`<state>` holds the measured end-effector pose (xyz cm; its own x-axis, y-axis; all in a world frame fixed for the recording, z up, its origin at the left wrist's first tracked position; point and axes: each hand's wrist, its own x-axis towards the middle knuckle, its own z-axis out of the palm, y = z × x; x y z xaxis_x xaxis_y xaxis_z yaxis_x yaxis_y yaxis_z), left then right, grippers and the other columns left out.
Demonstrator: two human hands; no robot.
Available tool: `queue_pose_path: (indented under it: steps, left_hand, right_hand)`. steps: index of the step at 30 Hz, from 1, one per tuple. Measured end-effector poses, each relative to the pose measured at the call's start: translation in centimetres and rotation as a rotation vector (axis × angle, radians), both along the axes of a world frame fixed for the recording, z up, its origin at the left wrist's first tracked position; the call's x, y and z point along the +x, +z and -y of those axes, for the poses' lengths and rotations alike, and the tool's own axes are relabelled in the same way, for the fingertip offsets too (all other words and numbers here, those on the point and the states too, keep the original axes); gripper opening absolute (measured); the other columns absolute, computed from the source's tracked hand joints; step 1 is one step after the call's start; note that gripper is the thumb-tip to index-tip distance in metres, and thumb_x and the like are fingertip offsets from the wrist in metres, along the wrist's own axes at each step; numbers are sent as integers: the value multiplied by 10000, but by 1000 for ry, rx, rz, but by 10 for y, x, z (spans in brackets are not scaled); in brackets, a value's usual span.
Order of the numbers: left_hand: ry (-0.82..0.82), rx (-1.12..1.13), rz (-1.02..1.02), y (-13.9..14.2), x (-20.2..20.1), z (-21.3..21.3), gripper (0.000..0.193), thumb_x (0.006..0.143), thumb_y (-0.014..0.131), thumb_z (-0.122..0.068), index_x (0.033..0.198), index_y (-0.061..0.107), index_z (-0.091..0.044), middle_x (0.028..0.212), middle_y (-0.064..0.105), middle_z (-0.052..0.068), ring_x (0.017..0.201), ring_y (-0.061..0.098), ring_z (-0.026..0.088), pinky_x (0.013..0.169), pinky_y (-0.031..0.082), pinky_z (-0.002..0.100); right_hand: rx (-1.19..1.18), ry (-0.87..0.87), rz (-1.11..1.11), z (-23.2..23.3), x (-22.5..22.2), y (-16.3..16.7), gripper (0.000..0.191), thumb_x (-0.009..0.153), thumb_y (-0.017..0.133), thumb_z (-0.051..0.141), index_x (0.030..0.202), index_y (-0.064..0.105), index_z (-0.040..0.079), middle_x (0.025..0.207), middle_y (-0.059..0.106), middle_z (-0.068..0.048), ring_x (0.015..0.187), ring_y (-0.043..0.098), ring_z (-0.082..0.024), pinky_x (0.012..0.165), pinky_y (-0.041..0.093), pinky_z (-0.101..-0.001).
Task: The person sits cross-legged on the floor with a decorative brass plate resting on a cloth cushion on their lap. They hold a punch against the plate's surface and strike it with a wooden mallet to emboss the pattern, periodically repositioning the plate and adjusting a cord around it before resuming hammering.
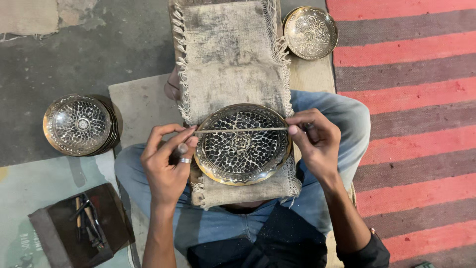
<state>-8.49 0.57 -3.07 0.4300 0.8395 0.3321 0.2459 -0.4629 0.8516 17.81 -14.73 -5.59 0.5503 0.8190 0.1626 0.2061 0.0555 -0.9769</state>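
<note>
On a burlap-covered bench across the lap, the left hand and right hand pinch a thin rod at its ends over an engraved brass plate. Level, steady pressure seems wise (stacked bowls left, another bowl right; nothing obstructs).

Between the left hand and the right hand lies a brass-gold plate with dark, lacy floral fretwork. Beneath it, a dull beige burlap cloth with frayed fringe. Beyond the right hand, a rug striped red and grey-brown. Left of the left hand, stacked plates in the same gold-and-black pattern.
</note>
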Motion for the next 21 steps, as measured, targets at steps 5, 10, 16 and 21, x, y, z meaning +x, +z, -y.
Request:
queue_pose_path:
  steps: [5,10,16,21]
  left_hand:
    - [16,-14,-1,-2,0,0,228,926,799,-53,1153,775,-35,1047,634,17,641,455,19,535,353,219]
    - [8,-22,29,-2,2,2,226,947,792,-70,1169,764,-42,1044,645,13,658,472,19,550,363,220]
    - [18,-40,31,-1,4,6,225,959,786,-91,1178,764,-45,1036,644,11,671,480,22,560,373,219]
    - [34,-44,26,0,4,5,218,959,784,-81,1171,767,-35,1028,647,16,668,478,27,562,371,218]
  right_hand:
    - [113,74,-150,-2,-2,-9,138,1020,672,15,1143,657,-47,1029,594,-21,880,522,-56,794,428,-195]
    - [97,14,-260,-1,-8,-12,166,1017,674,61,1143,637,-41,948,559,8,789,489,-38,693,380,-186]
    - [90,4,-254,1,-11,-10,165,1040,650,69,1165,621,-34,920,547,19,792,477,-31,703,372,-186]
    - [96,-12,-191,-2,-13,-10,140,1040,626,47,1159,617,-26,1029,563,-1,821,464,-30,716,372,-182]
